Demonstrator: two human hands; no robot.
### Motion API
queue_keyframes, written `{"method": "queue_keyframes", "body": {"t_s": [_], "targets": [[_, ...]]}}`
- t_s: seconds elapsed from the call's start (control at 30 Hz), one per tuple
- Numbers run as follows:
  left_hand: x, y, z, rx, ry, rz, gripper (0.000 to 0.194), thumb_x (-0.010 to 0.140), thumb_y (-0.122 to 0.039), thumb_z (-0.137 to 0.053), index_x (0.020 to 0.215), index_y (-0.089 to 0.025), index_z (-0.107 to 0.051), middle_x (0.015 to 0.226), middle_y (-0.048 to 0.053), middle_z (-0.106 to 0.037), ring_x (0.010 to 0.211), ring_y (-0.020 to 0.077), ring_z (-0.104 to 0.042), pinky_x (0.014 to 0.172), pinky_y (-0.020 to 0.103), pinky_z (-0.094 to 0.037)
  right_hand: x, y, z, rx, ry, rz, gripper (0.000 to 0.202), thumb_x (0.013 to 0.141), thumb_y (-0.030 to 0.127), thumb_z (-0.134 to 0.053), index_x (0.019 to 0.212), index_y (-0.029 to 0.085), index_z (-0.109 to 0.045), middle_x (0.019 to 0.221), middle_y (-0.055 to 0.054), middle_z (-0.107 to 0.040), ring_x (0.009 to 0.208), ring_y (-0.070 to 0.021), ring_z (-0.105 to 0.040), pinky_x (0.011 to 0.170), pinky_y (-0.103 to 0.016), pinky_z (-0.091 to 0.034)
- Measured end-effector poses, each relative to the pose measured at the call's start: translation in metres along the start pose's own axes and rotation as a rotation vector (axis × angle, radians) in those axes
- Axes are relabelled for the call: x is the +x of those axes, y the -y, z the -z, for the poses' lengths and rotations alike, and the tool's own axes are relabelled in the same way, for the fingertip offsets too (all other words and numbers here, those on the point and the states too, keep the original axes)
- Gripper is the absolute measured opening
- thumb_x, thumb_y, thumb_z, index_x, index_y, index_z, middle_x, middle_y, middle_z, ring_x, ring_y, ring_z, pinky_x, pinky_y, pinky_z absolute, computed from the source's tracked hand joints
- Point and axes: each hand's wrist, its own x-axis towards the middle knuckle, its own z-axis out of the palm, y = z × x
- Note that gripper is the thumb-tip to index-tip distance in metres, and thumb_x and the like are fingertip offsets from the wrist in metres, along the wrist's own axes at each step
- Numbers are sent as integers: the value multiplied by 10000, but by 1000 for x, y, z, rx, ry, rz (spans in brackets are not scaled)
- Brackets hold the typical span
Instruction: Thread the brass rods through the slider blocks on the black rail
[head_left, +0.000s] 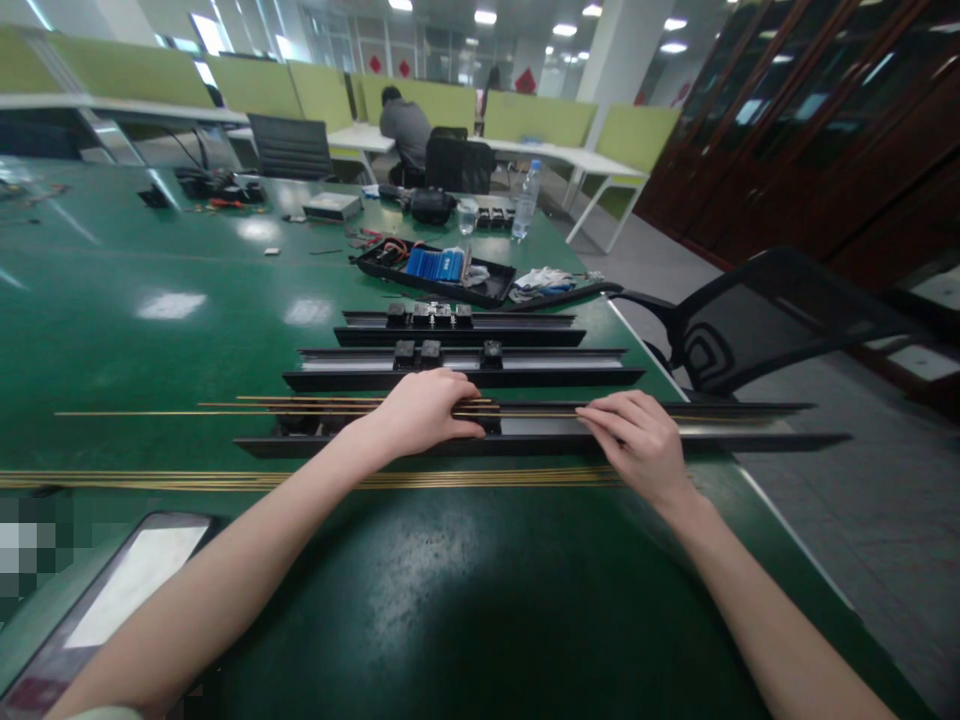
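In the nearest long black channel rail (780, 443), black blocks (300, 415) sit toward the left end. My left hand (431, 410) is closed over another black block (492, 420) in the rail, its fingers bent on the far side and its thumb on the near side. Thin brass rods (251, 405) run beneath that hand along the rail. My right hand (641, 440) pinches one thin brass rod (540, 414) between thumb and fingertips, right of the block. More brass rods (480, 479) lie on the table in front of the rail.
Two shorter black rails with blocks (465, 378) (457, 337) lie beyond. Behind them are a black tray (480, 292) with blue parts, gloves (544, 283) and a water bottle (527, 200). A phone-like device (135, 580) lies front left. A chair (757, 320) stands right; a person (406, 130) sits far back.
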Motion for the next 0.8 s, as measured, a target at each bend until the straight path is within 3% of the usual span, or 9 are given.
{"method": "queue_keyframes", "body": {"t_s": [0.8], "targets": [[0,1,-1,11,-4,1,438,833,-570,-675,1086,-214,-707,1078,41,-722,1018,243,-661,802,322,-498,-1,-1,2,-18,5,3,161,905,142,-674,1039,195,-747,983,-84,-757,899,-235,-644,816,-402,-523]]}}
